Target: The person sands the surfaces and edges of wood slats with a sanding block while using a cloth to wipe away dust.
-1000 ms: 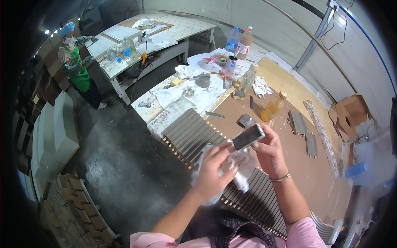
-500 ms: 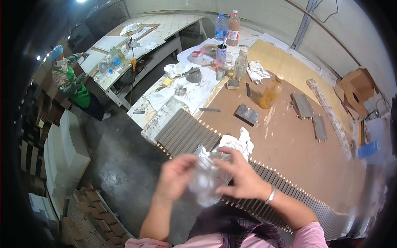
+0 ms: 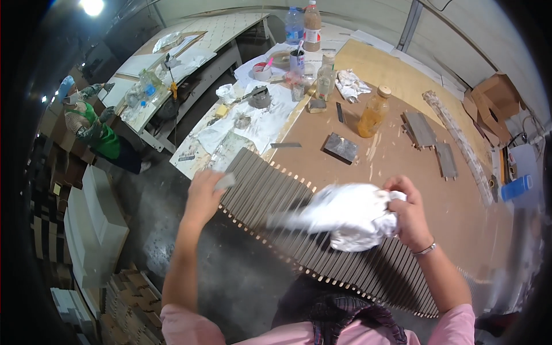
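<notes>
My right hand grips a bunched white cloth, whose left part is smeared by motion. The cloth hangs over a long row of narrow grey strips with pale pegs at their ends, laid side by side along the table's near edge. At the row's left end my left hand is closed on a small pale grey block. Beyond the strips lie a dark rectangular block and a loose grey strip.
A glass bottle of amber liquid stands on the brown tabletop. Back left are stained sheets, a tin and several bottles. Grey pieces and a speckled roll lie right. A co-worker stands far left.
My hands have parted: the right has carried the white cloth rightward over the strips, and the left has moved left to the row's end with the small block. The view has shifted slightly.
</notes>
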Tool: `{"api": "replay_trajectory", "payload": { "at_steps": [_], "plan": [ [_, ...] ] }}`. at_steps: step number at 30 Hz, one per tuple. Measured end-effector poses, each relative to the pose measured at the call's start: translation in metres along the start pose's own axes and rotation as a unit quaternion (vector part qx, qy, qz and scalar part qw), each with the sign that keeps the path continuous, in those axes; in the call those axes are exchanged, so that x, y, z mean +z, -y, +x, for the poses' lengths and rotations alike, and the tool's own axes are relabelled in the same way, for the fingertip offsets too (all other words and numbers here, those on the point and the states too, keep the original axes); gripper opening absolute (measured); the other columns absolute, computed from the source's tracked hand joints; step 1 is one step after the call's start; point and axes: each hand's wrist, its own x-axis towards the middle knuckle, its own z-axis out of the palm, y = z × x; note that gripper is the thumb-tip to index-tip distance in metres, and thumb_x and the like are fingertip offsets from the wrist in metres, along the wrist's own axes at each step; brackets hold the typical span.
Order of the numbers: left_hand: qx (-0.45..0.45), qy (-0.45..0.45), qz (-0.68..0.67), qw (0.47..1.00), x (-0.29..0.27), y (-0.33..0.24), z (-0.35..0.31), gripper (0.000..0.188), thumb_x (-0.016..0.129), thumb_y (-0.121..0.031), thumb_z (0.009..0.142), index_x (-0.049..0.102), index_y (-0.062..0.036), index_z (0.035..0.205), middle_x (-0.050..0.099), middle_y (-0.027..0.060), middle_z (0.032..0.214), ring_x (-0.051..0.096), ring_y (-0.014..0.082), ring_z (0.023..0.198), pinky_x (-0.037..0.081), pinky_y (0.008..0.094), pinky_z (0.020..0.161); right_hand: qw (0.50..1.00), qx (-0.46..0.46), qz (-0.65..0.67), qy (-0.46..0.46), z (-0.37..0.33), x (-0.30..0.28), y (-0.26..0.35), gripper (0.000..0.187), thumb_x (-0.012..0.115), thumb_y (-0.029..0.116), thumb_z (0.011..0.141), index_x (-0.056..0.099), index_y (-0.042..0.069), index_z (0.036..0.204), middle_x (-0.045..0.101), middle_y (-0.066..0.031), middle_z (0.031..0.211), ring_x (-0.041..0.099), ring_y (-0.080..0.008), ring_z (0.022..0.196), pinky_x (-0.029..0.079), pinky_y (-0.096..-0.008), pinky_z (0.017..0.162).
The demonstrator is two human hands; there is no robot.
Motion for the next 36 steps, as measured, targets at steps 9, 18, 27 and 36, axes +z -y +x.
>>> {"api": "replay_trajectory", "payload": {
  "at_steps": [9,18,27,36],
  "plan": [
    [0.05,-0.107,-0.018,0.993,-0.011,-0.013,0.021,0.036,0.076,0.005,0.072,0.07,-0.0021,0.106,0.062,0.0139,0.1,0.057,0.0378,0.101,0.05,0.047,0.087,0.822,-0.2,-0.531,0.05,-0.043,-0.01,-0.036,0.022,0.074,0.015,0.075,0.066,0.004,0.092,0.063,-0.0107,0.111,0.062,-0.0328,0.101,0.054,-0.0443,0.079],
    [0.051,0.004,-0.01,0.999,0.001,0.013,0.012,0.038,0.076,0.003,0.074,0.07,-0.0033,0.111,0.066,0.0134,0.107,0.058,0.0379,0.107,0.05,0.0458,0.093,0.725,-0.364,-0.575,0.11,-0.044,-0.012,-0.067,0.05,0.075,0.01,0.065,0.07,0.017,0.114,0.065,-0.005,0.116,0.06,-0.0254,0.09,0.051,-0.0397,0.073],
    [0.094,0.051,-0.038,0.994,0.006,0.012,0.055,0.036,0.075,0.002,0.075,0.071,-0.0024,0.111,0.068,0.0148,0.108,0.06,0.0379,0.107,0.049,0.0428,0.095,0.735,-0.374,-0.559,0.085,-0.036,-0.018,-0.084,0.054,0.074,0.013,0.06,0.072,0.018,0.115,0.065,-0.0036,0.114,0.059,-0.0253,0.09,0.046,-0.0399,0.079],
    [0.079,0.008,-0.009,0.997,0.021,0.007,0.117,0.04,0.076,0.002,0.072,0.072,-0.001,0.112,0.07,0.0149,0.11,0.062,0.0355,0.109,0.05,0.0414,0.097,0.737,-0.381,-0.55,0.098,-0.036,-0.008,-0.08,0.053,0.074,0.013,0.061,0.071,0.018,0.114,0.065,-0.0035,0.114,0.059,-0.0253,0.091,0.046,-0.0395,0.079]
  ]
}}
